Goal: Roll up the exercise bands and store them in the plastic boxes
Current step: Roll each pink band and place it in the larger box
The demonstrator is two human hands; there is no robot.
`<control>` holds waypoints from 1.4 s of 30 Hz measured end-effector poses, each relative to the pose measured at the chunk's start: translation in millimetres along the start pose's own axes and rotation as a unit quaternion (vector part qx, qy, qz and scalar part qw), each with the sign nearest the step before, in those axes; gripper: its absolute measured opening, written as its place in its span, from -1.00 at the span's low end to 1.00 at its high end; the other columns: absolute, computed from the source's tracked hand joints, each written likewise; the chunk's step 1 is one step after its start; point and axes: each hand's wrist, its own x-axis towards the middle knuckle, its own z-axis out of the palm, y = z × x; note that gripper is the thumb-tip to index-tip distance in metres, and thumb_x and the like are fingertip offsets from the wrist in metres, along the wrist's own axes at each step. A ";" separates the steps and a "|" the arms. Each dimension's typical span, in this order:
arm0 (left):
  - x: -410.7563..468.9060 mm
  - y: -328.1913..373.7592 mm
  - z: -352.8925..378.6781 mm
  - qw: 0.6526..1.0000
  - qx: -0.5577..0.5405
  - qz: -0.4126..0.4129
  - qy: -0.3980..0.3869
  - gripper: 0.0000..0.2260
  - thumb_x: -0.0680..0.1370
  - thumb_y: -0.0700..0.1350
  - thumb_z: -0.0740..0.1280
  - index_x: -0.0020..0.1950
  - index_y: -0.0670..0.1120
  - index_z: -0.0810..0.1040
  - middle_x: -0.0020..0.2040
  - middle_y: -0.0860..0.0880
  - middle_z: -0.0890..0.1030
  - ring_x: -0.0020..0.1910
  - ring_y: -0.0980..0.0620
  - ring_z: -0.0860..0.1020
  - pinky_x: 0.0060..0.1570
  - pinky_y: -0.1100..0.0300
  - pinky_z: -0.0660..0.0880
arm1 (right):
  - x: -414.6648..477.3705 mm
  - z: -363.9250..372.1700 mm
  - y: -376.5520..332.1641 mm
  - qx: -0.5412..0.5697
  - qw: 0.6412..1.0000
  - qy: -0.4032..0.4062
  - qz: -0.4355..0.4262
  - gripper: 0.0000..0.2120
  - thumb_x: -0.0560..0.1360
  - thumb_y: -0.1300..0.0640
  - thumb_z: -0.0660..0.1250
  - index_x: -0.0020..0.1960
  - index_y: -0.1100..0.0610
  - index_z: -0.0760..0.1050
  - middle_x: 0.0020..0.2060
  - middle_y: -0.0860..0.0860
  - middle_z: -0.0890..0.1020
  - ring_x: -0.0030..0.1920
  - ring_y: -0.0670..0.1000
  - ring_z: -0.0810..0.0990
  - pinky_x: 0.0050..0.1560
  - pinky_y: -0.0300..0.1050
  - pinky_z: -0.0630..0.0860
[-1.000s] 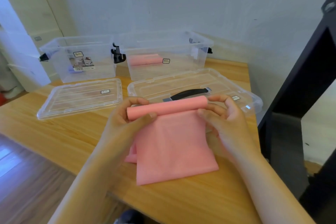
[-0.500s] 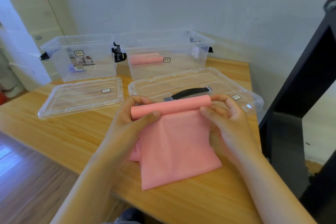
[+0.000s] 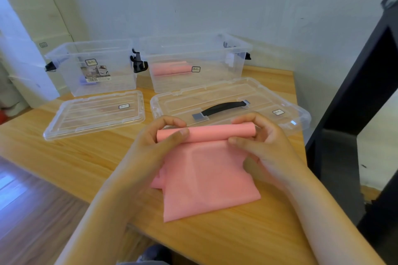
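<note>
Little has changed in the last second. The pink band (image 3: 206, 170) is rolled about as far as before, though the thumb of the right hand (image 3: 271, 146) has slid inward along the roll's near side. The loose tail lies on the wooden table (image 3: 75, 157), trailing toward 6 o'clock. Just past the roll at 12 o'clock lies the handled lid (image 3: 269, 97), with a plain lid (image 3: 94, 114) at 10. Behind them stand the right box (image 3: 215, 84), which holds a rolled band (image 3: 170, 69), and the left box (image 3: 120, 71). The left hand (image 3: 155, 148) and the right hand each pinch one end of the roll, fingers curled over it.
</note>
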 end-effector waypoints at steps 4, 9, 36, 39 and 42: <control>0.2 3.0 0.0 0.999 0.026 0.047 -0.012 -0.82 0.31 -0.13 0.52 -0.20 0.07 0.60 0.05 -0.07 0.68 0.01 0.03 0.62 -0.04 0.18 0.51 | -0.3 -2.5 -1.6 0.005 0.998 -0.032 0.048 -0.67 0.32 0.36 0.47 0.01 0.08 0.55 -0.27 -0.05 0.62 -0.21 -0.04 0.56 -0.25 -0.22 0.49; -0.7 2.6 1.5 0.997 0.048 0.066 -0.004 -0.78 0.31 -0.20 0.49 -0.09 0.00 0.60 0.02 -0.02 0.70 -0.02 0.10 0.64 -0.14 0.31 0.53 | 2.0 -6.6 -0.8 0.000 0.997 -0.002 0.072 -0.79 0.25 0.18 0.52 -0.14 0.00 0.63 -0.24 0.01 0.65 -0.22 0.01 0.59 -0.19 -0.07 0.51; -0.5 5.5 7.3 0.995 0.042 0.075 0.056 -0.81 0.25 -0.14 0.50 -0.18 -0.02 0.59 -0.08 0.02 0.70 -0.08 0.12 0.64 -0.12 0.31 0.54 | -1.8 -7.2 -5.1 -0.002 0.996 -0.037 0.076 -0.76 0.35 0.27 0.41 0.00 0.14 0.55 -0.25 -0.04 0.63 -0.24 -0.09 0.58 -0.29 -0.30 0.49; 0.3 4.3 4.2 0.994 0.050 0.086 0.050 -0.73 0.25 -0.19 0.60 -0.19 0.07 0.61 -0.07 0.04 0.69 -0.05 0.11 0.62 -0.08 0.29 0.54 | -1.6 -6.5 -3.6 -0.033 0.996 -0.019 0.076 -0.73 0.30 0.13 0.43 -0.01 0.13 0.57 -0.28 -0.06 0.64 -0.27 -0.11 0.57 -0.33 -0.31 0.47; 0.7 0.8 4.8 0.995 0.073 0.053 0.033 -0.79 0.34 -0.08 0.54 -0.09 0.08 0.61 -0.04 0.04 0.68 -0.06 0.10 0.62 -0.12 0.29 0.51 | -0.9 -7.7 -3.5 -0.058 0.998 0.008 0.026 -0.75 0.27 0.12 0.44 -0.06 0.09 0.59 -0.26 -0.12 0.64 -0.21 -0.15 0.58 -0.24 -0.34 0.47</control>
